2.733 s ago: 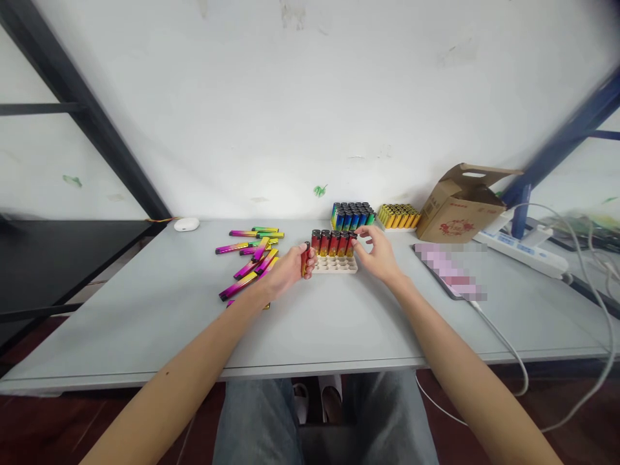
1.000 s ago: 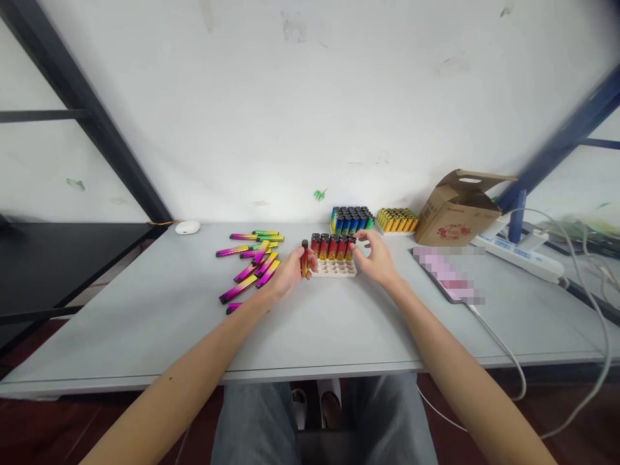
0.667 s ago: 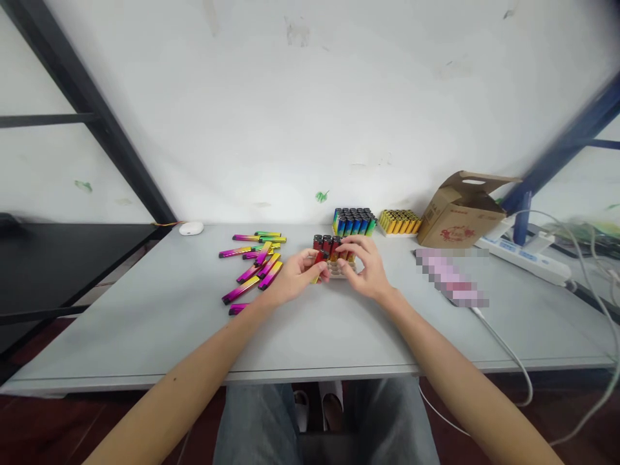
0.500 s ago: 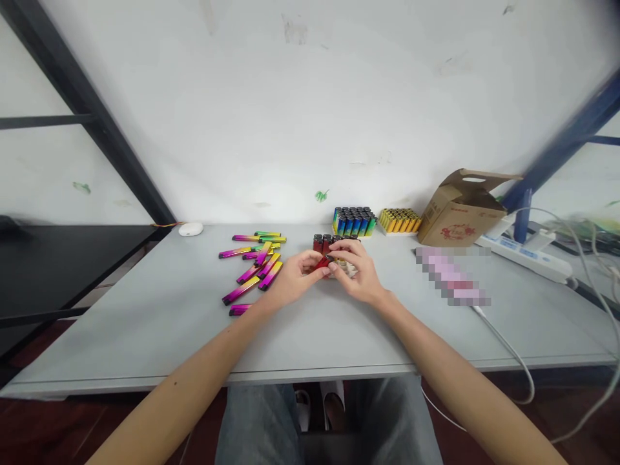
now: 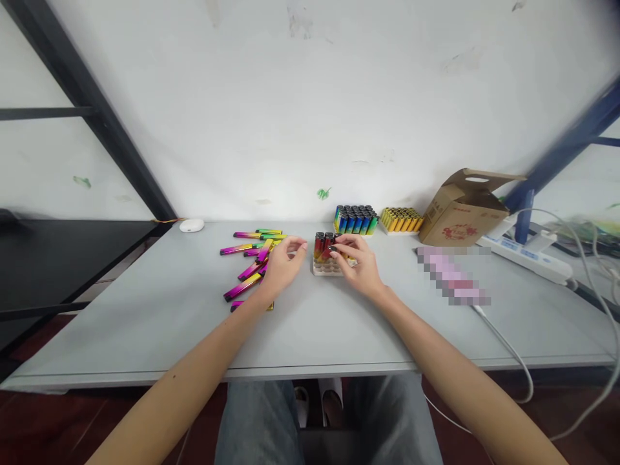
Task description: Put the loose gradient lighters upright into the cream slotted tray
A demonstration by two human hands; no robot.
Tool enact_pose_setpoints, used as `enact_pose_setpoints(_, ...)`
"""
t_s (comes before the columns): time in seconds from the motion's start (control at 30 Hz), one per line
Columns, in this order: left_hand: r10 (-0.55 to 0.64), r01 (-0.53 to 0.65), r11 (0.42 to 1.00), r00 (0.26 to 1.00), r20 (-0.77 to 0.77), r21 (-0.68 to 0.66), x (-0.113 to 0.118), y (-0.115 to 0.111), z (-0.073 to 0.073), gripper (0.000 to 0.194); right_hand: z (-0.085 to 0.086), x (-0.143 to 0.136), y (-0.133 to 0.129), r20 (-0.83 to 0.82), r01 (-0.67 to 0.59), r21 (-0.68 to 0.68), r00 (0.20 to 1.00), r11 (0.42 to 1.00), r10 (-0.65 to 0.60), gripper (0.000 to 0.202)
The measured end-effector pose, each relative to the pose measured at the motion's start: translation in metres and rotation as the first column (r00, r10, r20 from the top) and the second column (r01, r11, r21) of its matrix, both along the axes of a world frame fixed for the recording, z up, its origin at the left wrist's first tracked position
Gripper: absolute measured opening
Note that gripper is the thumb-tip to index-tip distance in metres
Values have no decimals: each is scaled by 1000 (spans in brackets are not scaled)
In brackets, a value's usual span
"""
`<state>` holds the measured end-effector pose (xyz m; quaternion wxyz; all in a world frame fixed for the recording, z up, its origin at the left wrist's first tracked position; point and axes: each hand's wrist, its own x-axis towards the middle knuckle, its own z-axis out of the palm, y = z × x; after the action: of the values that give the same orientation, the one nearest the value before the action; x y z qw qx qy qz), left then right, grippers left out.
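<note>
A white tray (image 5: 323, 272) with round holes holds several upright red-and-yellow lighters (image 5: 318, 245) with black tops, grouped toward its back. Over the tray, my right hand (image 5: 361, 263) pinches a red lighter (image 5: 326, 252) by its black end, and its fingers hide part of the tray. My left hand (image 5: 285, 266) is to the left of the tray, with thumb and fingers apart and nothing in them. Beside and partly behind it lie several loose pink-and-yellow lighters (image 5: 245, 287), a few with green on them.
Against the wall stand a block of blue-green lighters (image 5: 356, 221) and a tray of yellow cylinders (image 5: 402, 221). A cardboard box (image 5: 458, 216), a power strip (image 5: 527, 258) and a blurred pink object (image 5: 450, 274) with a white cable are at right. A white case (image 5: 192, 225) sits back left.
My left hand has let go of the red lighter and moved left, away from my right hand. The right hand keeps the lighter, now over the tray, whose front holes show.
</note>
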<state>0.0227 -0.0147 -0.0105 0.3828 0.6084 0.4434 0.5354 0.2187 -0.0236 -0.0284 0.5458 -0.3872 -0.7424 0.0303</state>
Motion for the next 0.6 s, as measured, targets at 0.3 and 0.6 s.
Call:
enact_pose_setpoints(0.3, 16, 30, 993, 923, -385, 113, -1, -2, -10, 12, -2, -2, 6, 180, 30, 69, 983, 997, -42, 19)
enact_pose_setpoints(0.6, 26, 87, 976, 865, -501, 200, -3, 5, -23, 12, 0, -6, 7, 220, 64, 117, 971, 991, -89, 19)
